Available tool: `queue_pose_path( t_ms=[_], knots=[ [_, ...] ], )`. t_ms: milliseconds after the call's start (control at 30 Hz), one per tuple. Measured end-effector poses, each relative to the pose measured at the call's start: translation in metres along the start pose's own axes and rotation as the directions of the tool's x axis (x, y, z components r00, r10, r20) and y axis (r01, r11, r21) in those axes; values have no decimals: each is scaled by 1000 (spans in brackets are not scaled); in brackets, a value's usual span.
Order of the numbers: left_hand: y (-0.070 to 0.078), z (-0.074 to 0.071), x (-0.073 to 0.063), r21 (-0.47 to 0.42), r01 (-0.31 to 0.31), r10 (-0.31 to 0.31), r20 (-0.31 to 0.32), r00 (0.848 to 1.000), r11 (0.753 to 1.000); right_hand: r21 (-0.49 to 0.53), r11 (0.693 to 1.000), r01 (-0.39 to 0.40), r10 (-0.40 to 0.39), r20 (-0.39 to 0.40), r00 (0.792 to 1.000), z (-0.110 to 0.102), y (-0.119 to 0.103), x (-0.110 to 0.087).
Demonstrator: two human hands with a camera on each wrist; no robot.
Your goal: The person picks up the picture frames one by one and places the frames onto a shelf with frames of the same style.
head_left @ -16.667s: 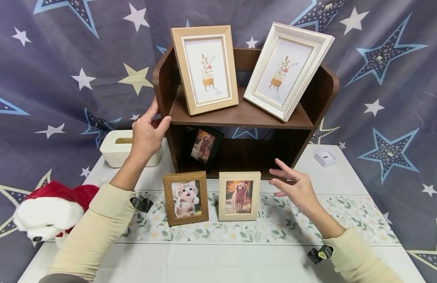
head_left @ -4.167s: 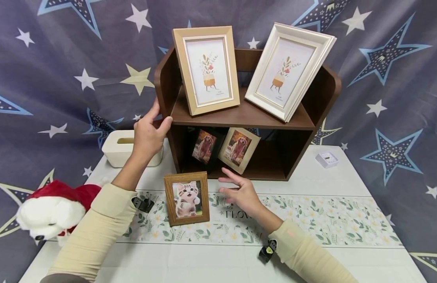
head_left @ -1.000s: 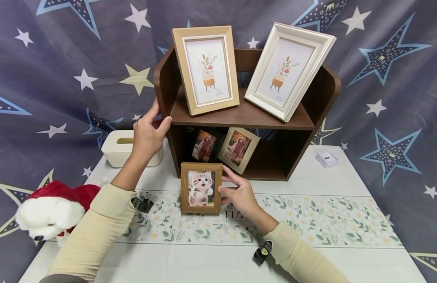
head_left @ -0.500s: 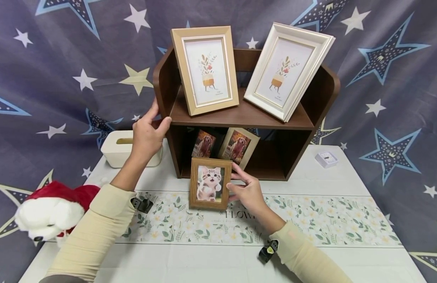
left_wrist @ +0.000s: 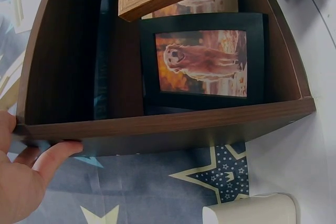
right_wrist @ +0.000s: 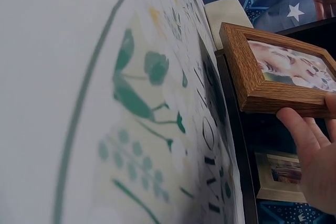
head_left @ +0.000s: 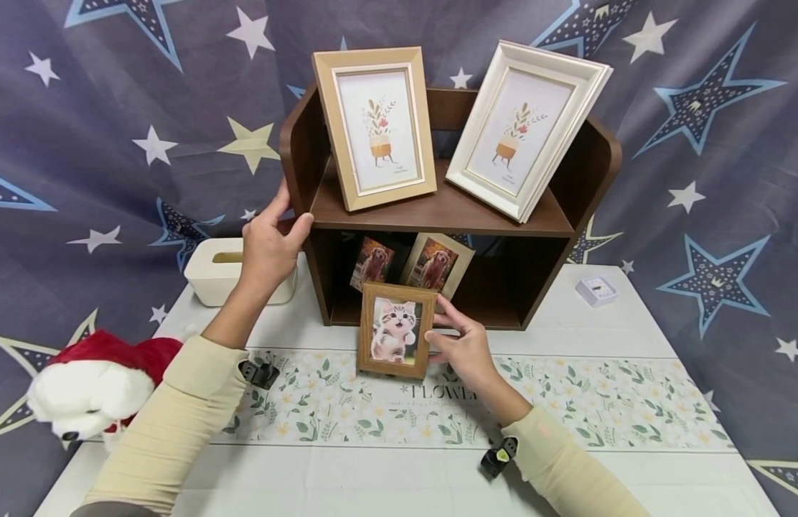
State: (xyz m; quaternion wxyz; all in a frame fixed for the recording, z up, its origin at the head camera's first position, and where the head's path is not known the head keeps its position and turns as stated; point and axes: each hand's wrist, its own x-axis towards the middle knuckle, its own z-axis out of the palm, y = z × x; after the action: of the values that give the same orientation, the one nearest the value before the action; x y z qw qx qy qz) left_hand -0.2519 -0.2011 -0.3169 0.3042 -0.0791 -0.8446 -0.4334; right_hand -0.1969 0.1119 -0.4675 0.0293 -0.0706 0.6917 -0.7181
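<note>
My right hand (head_left: 466,348) pinches the right edge of a brown wooden picture frame (head_left: 362,330) with a kitten photo. It holds the frame tilted in front of the lower compartment of a dark brown shelf (head_left: 502,228). My left hand (head_left: 270,248) grips the front edge of the shelf's left side panel, thumb toward the front. In the lower compartment a black picture frame (left_wrist: 255,56) and a cream picture frame (head_left: 463,267), both with dog photos, lean side by side. The kitten frame partly covers them in the head view.
On the top shelf stand a tan picture frame (head_left: 425,129) and a tilted white picture frame (head_left: 589,93). A white tissue box (head_left: 208,276) is left of the shelf, a small clock (head_left: 595,290) right. A plush dog (head_left: 92,391) sits at the left table edge, by a floral runner (head_left: 567,388).
Over the last second my right hand has carried the kitten frame right and toward the shelf. Earlier, the cream frame went from the runner into the lower compartment. My left hand stayed put.
</note>
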Motion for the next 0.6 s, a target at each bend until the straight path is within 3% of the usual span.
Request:
queue_pose_path(
  t_ms=[600],
  knots=[
    [-2, -1, 0, -10, 0, 0, 9, 1000, 1000, 16, 1000, -20, 21, -56, 998, -19, -5, -1]
  ],
)
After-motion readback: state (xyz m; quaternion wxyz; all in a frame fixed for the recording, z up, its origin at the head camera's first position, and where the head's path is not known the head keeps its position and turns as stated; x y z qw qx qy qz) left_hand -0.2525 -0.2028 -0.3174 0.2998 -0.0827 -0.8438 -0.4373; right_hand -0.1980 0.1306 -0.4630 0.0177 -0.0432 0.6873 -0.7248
